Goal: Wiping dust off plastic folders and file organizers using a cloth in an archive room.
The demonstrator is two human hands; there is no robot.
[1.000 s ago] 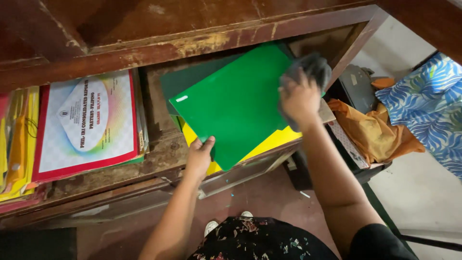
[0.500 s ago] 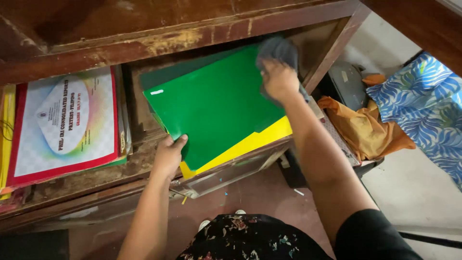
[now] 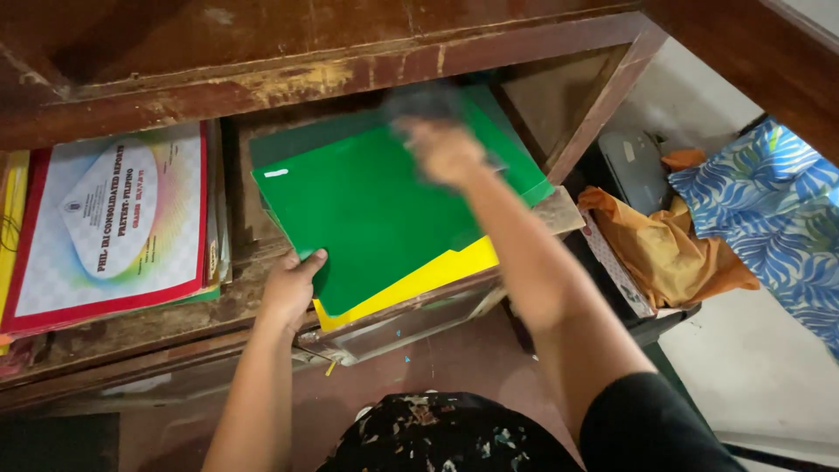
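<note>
Green folder pinned in a wooden shelf compartment, both hands on it.

The green folder (image 3: 376,210) lies flat on a yellow folder (image 3: 411,284), with a darker green folder (image 3: 301,140) under both, all in the shelf (image 3: 262,87) opening. Its long axis runs diagonally, from the near corner by the left hand up and away toward the right hand, so it sits skewed to the shelf front. The left hand (image 3: 290,288) is at the near left corner, thumb on top and fingers curled under the edge, likely bracing it against sliding. The right hand (image 3: 441,149) is motion-blurred on the far end, seemingly pressing a dark cloth (image 3: 424,103); how closed it is, cannot tell. Left of the left hand lies a red-bordered report (image 3: 109,223). Right of the right hand sit an orange cloth (image 3: 664,253) and blue leaf-print fabric (image 3: 769,210).
</note>
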